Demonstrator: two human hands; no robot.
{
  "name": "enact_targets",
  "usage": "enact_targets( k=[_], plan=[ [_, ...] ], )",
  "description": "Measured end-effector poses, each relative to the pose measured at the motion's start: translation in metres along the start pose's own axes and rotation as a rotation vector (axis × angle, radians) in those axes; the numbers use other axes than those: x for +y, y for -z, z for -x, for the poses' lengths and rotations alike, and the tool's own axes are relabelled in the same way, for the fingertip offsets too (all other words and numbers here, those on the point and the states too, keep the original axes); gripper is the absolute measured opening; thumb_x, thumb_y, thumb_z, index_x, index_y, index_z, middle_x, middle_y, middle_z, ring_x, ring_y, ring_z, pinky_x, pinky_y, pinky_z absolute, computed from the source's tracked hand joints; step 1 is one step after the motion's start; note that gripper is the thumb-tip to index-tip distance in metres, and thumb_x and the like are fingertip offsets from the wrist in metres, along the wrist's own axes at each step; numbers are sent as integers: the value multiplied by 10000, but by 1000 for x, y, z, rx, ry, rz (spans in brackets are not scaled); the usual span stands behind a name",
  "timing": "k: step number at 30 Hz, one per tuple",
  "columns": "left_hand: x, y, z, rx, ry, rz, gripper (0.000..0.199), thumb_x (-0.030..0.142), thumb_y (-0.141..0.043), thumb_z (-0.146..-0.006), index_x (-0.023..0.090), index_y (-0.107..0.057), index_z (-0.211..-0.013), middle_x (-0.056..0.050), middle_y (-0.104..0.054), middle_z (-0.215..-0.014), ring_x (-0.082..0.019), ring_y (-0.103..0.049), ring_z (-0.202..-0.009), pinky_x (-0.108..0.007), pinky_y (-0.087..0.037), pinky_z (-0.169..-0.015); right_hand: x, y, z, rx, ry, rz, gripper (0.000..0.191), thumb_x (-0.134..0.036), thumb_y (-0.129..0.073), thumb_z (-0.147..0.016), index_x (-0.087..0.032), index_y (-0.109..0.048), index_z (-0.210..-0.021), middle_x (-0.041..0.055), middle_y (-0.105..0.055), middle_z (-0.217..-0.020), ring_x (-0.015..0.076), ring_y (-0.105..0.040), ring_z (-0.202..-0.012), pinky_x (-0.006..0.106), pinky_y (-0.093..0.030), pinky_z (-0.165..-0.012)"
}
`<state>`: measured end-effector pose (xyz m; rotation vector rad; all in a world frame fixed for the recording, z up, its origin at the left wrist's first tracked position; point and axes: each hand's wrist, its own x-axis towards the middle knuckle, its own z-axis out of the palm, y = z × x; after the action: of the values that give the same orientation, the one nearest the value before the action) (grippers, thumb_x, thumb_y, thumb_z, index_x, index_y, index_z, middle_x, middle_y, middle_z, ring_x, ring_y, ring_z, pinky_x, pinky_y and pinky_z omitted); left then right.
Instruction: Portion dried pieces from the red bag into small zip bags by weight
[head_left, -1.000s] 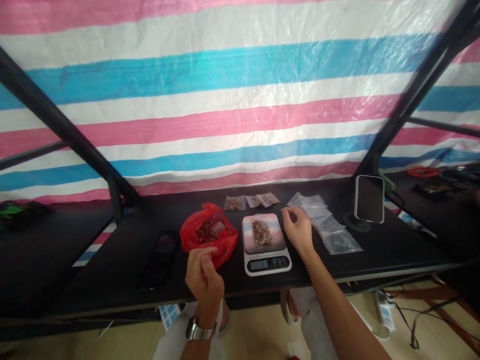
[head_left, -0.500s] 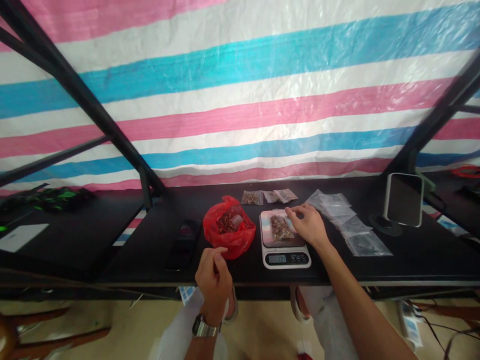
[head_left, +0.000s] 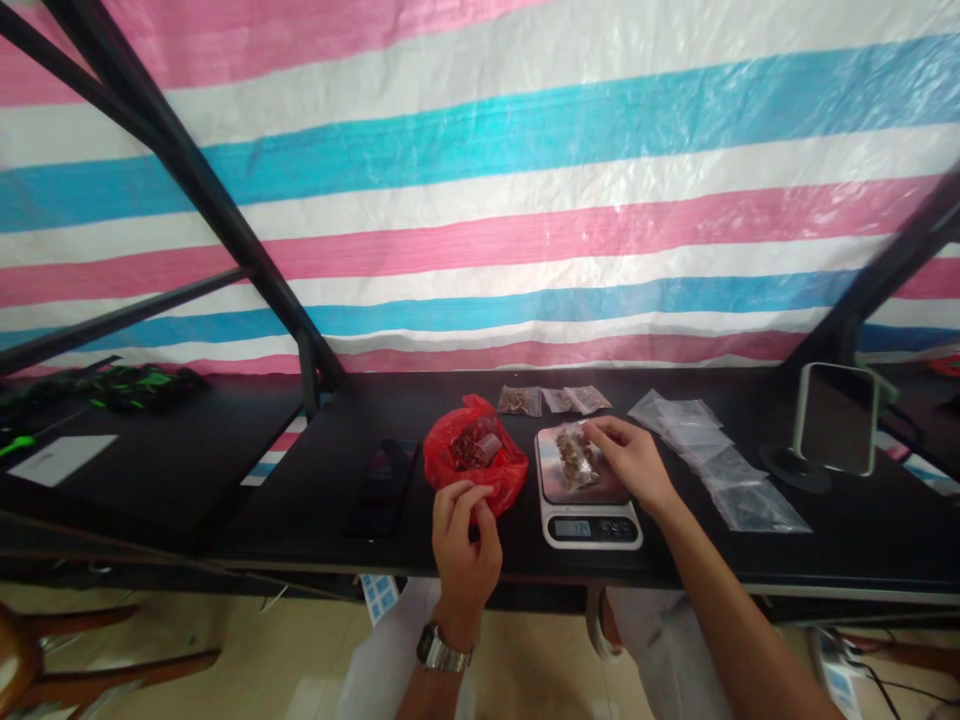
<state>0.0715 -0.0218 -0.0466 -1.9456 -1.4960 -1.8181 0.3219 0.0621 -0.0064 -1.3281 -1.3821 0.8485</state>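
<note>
A small clear zip bag (head_left: 577, 459) of brown bits lies over the metal plate of a white digital scale (head_left: 592, 532). My right hand (head_left: 634, 460) pinches its upper right corner, and the bag looks slightly lifted and tilted. The scale's display is lit, its digits too small to read surely. My left hand (head_left: 466, 540), with a watch on the wrist, hovers at the front of a red plastic bag (head_left: 442, 465). Its fingers are loosely curved and apart, with nothing visible in them. Inside the red bag are more brown bits and a small clear plastic scoop or cup (head_left: 489, 447).
Several filled bags (head_left: 520, 401) lie behind the scale. Flat clear bags (head_left: 757, 505) overlap in a row on the right, beside a phone or mirror on a stand (head_left: 838, 420). A dark phone (head_left: 381, 490) lies left. Black frame bars (head_left: 217, 220) slant at both sides.
My right hand has gripped the filled bag's corner and raised it a little from the scale plate. My left hand has moved up, nearer the red bag. The view has shifted slightly.
</note>
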Motion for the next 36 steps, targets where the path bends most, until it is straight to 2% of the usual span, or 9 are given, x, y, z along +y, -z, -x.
enact_targets(
  k=[3, 5, 9, 11, 14, 20, 25, 31, 36],
  plan=[
    [13, -7, 1, -31, 109, 145, 219, 180, -522, -1048, 211, -739, -1045, -83, -732, -1035, -211, -713, -1002, -347, -571, -902, -17, -10, 4, -62, -14, -126, 477, -670, -773, -800, -194, -753, -811, 77, -792, -859, 252, -730, -851, 352, -554, -812],
    [22, -13, 1, -72, 293, 257, 223, 280, -534, -1066, 211, -744, -1095, -96, -757, -1047, -219, -724, -980, -352, -573, -893, -28, -23, 5, -102, 7, -154, 468, -661, -773, -813, -194, -750, -823, 78, -795, -868, 251, -734, -856, 345, -559, -804],
    [28, -25, -4, -137, 756, 626, 482, 565, -553, -1049, 181, -639, -1328, 5, -669, -677, -152, -617, -573, -265, -508, -579, -46, -62, -1, -246, 39, -104, 401, -581, -724, -858, -187, -781, -900, 81, -811, -877, 240, -740, -800, 326, -557, -731],
    [25, -29, -8, -132, 926, 800, 586, 705, -600, -968, 175, -634, -1215, 41, -613, -571, -137, -559, -472, -240, -437, -478, -54, -81, -6, -296, 58, 12, 323, -491, -691, -881, -187, -796, -901, 76, -815, -852, 240, -744, -781, 319, -546, -707],
    [14, -32, -13, -110, 1083, 973, 635, 802, -725, -803, 195, -598, -941, 39, -607, -517, -122, -528, -412, -222, -383, -423, -65, -100, -14, -341, 104, 233, 245, -358, -645, -912, -193, -826, -898, 71, -831, -864, 245, -760, -813, 317, -534, -734],
    [2, -30, -16, -30, 1234, 1108, 672, 759, -876, -637, 178, -605, -839, 23, -641, -552, -109, -558, -418, -199, -371, -412, -77, -118, -26, -458, 106, 466, 212, -248, -648, -901, -192, -850, -874, 60, -845, -877, 232, -765, -802, 297, -500, -710],
    [5, -29, -18, 7, 1303, 1161, 724, 780, -906, -535, 176, -602, -795, 27, -601, -497, -116, -519, -377, -207, -319, -375, -79, -122, -29, -501, 74, 558, 313, -329, -603, -952, -175, -833, -806, 46, -805, -773, 213, -726, -726, 283, -442, -629],
    [9, -22, -25, 31, 1326, 1205, 677, 694, -950, -558, 156, -613, -793, 14, -653, -602, -85, -534, -425, -204, -351, -415, -84, -111, -19, -462, 88, 494, 364, -375, -546, -989, -179, -846, -929, 53, -821, -843, 230, -741, -789, 289, -467, -676],
    [11, -26, -23, 15, 1354, 1212, 703, 712, -953, -523, 159, -606, -787, 19, -639, -578, -93, -526, -409, -207, -340, -401, -84, -107, -11, -484, 78, 441, 343, -370, -570, -973, -179, -856, -972, 63, -844, -904, 253, -761, -819, 309, -509, -722]
  ],
)
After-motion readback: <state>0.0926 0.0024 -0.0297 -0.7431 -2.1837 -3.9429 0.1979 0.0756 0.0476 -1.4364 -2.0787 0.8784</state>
